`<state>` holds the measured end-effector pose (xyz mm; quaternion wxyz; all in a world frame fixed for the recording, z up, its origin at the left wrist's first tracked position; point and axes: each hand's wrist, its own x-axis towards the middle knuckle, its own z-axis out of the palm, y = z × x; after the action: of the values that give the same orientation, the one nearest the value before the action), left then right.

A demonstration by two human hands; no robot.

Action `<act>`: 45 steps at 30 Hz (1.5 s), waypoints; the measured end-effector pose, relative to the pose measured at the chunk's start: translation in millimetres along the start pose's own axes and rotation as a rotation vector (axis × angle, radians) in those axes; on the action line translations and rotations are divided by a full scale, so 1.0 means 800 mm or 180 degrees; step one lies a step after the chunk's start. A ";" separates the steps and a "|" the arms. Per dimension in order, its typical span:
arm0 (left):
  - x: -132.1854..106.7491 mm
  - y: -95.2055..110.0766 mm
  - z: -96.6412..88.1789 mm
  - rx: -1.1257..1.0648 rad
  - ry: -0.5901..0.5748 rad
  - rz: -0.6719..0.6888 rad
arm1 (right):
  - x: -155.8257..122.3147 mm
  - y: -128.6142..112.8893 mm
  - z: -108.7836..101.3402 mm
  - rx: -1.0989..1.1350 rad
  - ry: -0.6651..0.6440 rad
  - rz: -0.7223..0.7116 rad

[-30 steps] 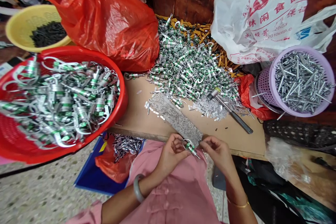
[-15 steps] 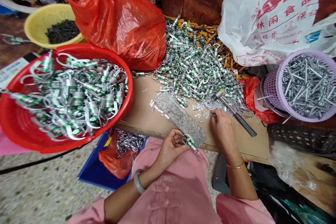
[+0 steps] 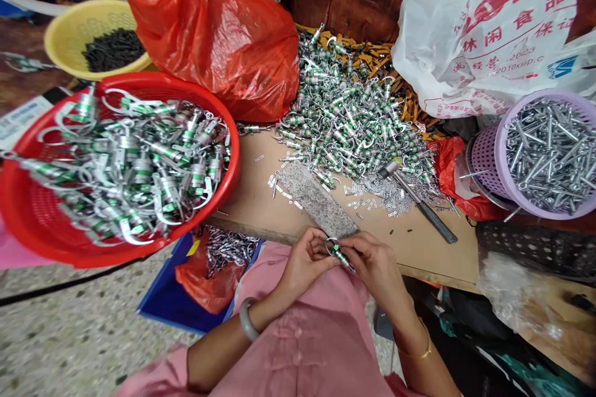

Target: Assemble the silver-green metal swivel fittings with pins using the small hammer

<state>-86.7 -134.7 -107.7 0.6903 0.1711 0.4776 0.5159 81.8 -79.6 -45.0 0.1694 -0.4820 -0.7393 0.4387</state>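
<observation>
My left hand is closed round a silver-and-green metal fitting with a curved hook, held at the table's front edge. From the other side, my right hand meets it with thumb and fingers pinched together. Whatever those fingertips hold is hidden. Just beyond both hands, a speckled stone slab lies on the board. Small flat metal tabs are scattered to its right, beside a hammer with a dark handle. A large heap of similar fittings covers the back of the board.
At left, a red basket brims with fittings, and behind it a yellow basket holds dark pieces. A red plastic bag stands at the back. To the right, a purple basket contains metal pins. Below sits a blue tray.
My right hand has left the small metal tabs and moved left and toward me, joining my left hand at the fitting. The left hand keeps its grip in nearly the same place.
</observation>
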 end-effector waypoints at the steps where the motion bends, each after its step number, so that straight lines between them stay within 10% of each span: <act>1: 0.000 0.000 0.000 0.0003 -0.0005 0.0016 | 0.001 -0.003 0.006 -0.0097 0.0035 0.0013; 8: 0.000 -0.002 0.001 -0.0038 0.0051 0.0083 | -0.003 0.006 0.015 -0.0330 0.0333 0.0176; 14: 0.003 -0.003 -0.003 0.0013 0.0062 0.0047 | 0.050 0.070 -0.064 -0.1712 0.1876 0.0354; 21: 0.003 -0.003 -0.001 -0.0013 0.0081 0.0072 | 0.120 0.109 -0.112 -0.2004 0.1620 0.0350; 29: 0.002 0.001 0.000 -0.0017 0.0084 0.0088 | -0.004 0.051 -0.065 -0.1198 0.0770 -0.0429; 33: 0.002 0.000 0.000 0.0003 0.0056 0.0116 | -0.059 0.040 -0.020 -0.1181 0.1469 -0.1106; 39: 0.003 0.003 0.006 -0.0010 0.0105 0.0118 | -0.053 0.047 -0.008 -0.1284 0.1612 -0.1008; 45: -0.028 0.086 -0.005 -0.0884 0.0475 0.0924 | -0.023 0.078 -0.044 -0.0595 0.2293 -0.0341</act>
<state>-127.8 -127.6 -48.8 0.5884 0.1026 0.4220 0.6821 149.7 -69.2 -72.7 0.3965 -0.5795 -0.6933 0.1622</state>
